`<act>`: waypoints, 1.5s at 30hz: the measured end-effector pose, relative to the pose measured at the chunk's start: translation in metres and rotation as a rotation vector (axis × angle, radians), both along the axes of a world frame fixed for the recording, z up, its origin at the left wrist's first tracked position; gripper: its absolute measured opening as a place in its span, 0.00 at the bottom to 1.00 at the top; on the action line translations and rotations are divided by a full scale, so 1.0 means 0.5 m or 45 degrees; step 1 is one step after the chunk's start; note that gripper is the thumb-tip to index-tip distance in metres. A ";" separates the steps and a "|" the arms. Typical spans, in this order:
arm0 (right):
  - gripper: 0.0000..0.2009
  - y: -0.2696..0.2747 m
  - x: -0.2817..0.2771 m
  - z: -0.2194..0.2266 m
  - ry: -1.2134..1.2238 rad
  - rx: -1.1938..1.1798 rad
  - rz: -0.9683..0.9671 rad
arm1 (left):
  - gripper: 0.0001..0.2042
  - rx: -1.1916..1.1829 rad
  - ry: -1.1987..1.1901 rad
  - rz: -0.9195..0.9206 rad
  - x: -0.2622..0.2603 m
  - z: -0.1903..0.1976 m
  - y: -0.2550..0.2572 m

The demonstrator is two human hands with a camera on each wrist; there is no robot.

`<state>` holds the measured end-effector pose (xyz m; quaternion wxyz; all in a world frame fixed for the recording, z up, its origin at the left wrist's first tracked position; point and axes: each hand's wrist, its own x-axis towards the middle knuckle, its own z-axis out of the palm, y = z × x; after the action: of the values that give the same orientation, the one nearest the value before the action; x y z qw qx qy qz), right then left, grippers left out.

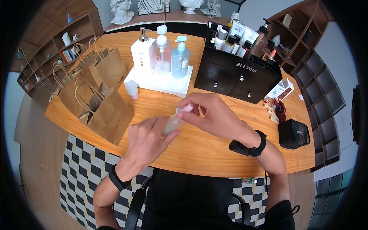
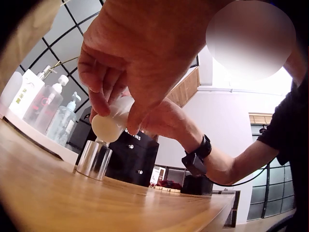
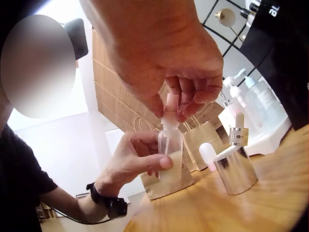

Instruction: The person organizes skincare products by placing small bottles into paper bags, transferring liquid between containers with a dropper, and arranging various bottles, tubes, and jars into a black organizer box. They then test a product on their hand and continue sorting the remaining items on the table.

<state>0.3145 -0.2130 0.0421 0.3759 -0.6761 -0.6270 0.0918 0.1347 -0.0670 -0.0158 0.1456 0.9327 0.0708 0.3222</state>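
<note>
My left hand [image 1: 143,140] grips a small clear bottle [image 1: 172,124], tilted in the head view, with pale cream liquid in its lower part. At the bottle's neck, my right hand [image 1: 220,115] pinches a pink top [image 3: 171,103] between thumb and fingers. The right wrist view shows that pink top on a whitish collar right at the bottle's mouth. Close by on the table stands a shiny silver cylinder [image 3: 236,170], mostly hidden by the hands in the head view. Over its top shows a white-tipped piece with metal bands [image 3: 239,130].
A translucent cap with a pink rim [image 1: 131,89] stands before a white tray [image 1: 161,86] holding three pump bottles. Several paper bags [image 1: 111,117] stand at the left. At the right are a black cosmetics organizer [image 1: 226,78] and a small black case [image 1: 294,133].
</note>
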 end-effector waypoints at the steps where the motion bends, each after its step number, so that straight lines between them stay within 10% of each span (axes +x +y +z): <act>1: 0.12 0.000 0.002 0.001 0.099 -0.044 0.025 | 0.18 0.006 0.001 0.005 0.000 0.000 0.000; 29: 0.13 -0.016 0.055 -0.020 0.761 0.154 -0.170 | 0.18 0.021 0.062 0.066 0.012 0.005 0.029; 45: 0.12 -0.058 0.061 -0.022 0.557 0.319 -0.305 | 0.17 0.002 0.291 0.090 0.014 0.004 0.029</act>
<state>0.3448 -0.2421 0.0313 0.5913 -0.6578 -0.4529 0.1123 0.1415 -0.0526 -0.0137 0.1244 0.9604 0.1194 0.2187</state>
